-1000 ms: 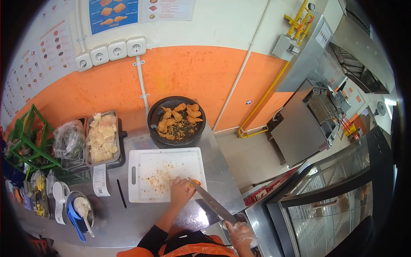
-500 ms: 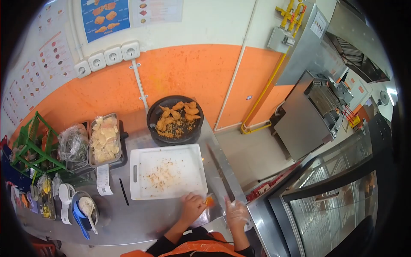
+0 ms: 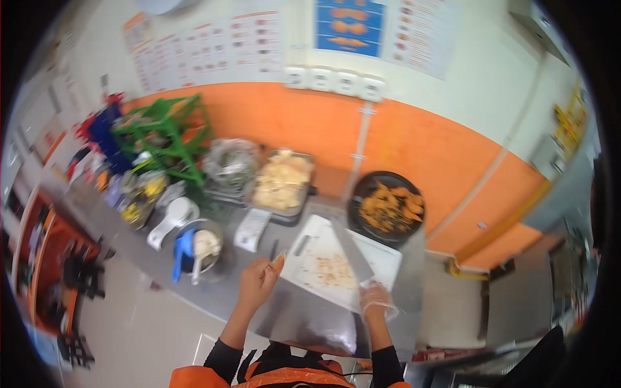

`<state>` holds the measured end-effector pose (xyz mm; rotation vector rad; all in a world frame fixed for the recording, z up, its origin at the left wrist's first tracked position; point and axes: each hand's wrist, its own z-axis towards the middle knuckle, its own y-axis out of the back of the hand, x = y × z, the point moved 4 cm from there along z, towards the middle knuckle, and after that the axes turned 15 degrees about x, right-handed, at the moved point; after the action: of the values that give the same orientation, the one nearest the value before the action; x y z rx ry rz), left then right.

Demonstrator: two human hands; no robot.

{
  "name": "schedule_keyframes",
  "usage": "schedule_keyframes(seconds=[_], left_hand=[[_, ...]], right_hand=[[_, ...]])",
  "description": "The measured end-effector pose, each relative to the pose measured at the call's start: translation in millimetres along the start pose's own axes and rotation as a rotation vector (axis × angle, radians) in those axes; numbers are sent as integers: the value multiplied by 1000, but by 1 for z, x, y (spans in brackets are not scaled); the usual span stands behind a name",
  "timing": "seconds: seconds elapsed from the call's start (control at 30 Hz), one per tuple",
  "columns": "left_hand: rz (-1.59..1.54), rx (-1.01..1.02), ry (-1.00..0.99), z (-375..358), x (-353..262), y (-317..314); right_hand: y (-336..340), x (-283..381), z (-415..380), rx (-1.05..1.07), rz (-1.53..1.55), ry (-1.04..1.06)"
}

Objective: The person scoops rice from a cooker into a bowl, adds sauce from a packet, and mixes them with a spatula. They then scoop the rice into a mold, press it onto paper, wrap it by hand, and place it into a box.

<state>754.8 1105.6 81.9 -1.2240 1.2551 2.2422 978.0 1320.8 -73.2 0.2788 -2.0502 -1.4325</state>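
Observation:
My left hand (image 3: 260,279) is closed around a small orange piece (image 3: 279,262), just off the left edge of the white cutting board (image 3: 381,251). In my right hand (image 3: 377,299), which wears a clear plastic glove, is the handle end of a large knife (image 3: 351,249). Its wide blade points up and left across the board. Brown crumbs (image 3: 331,270) lie scattered on the board. Behind the board, a round black pan (image 3: 355,218) holds fried pieces and crumbs.
Left of the board are a tray of pale pieces (image 3: 283,180), a receipt (image 3: 252,229), a bowl with a blue-handled utensil (image 3: 183,249), a plastic bag (image 3: 231,165) and a green crate (image 3: 174,139). An orange shelf unit (image 3: 57,258) stands at the far left.
The view has turned left. My left hand has moved with the orange piece to the board's left side. My right hand has brought the knife from beside the board to over it.

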Motion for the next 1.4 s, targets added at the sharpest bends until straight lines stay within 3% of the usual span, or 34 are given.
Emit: schedule_keyframes(seconds=[0.07, 0.13, 0.2, 0.27, 0.3, 0.37, 0.4, 0.47, 0.53, 0.57, 0.7, 0.8, 0.87, 1.0, 1.07, 1.17, 1.4], left_hand=[[-28, 2, 114, -21, 15, 34], [-75, 73, 121, -40, 40, 64], [-39, 116, 157, -54, 56, 90], [-246, 230, 273, -58, 68, 110], [-248, 270, 240, -59, 84, 118], [-251, 288, 164, -53, 106, 136], [-257, 314, 85, -47, 117, 147], [-279, 404, 127, -40, 137, 170], [-623, 480, 399, -32, 160, 187], [-532, 612, 274, -28, 176, 198], [-533, 817, 327, -21, 225, 220], [-325, 905, 253, -15, 253, 221], [-733, 1019, 542, -5, 246, 225], [-911, 1130, 549, 17, 258, 224], [-704, 1296, 438, 26, 252, 227], [-711, 1396, 537, 34, 260, 224], [-954, 1531, 770, 36, 287, 212]], right_hand=[[7, 30, -1, 146, -438, -70], [44, 115, -29, -86, -61, 198], [28, 196, -38, 63, 526, 639], [3, 276, -51, 930, 1514, 275], [-14, 296, -49, 937, 1512, 277], [-35, 353, -45, 1159, 1251, 764], [-44, 367, -41, 1147, 1253, 774], [-52, 394, -39, 1093, 1167, 656], [-77, 412, -25, 1092, 1235, 591], [-89, 419, -23, 1122, 1282, 520], [-106, 441, -15, 1095, 1183, 393], [-114, 451, -16, 1165, 1249, 358], [-121, 451, -14, 1207, 1359, 259], [-104, 456, -9, 1163, 1483, 89], [-106, 456, 1, 1152, 1158, 145], [-103, 463, 7, 1159, 1050, 135], [-134, 443, 9, 1218, 1449, -88]])
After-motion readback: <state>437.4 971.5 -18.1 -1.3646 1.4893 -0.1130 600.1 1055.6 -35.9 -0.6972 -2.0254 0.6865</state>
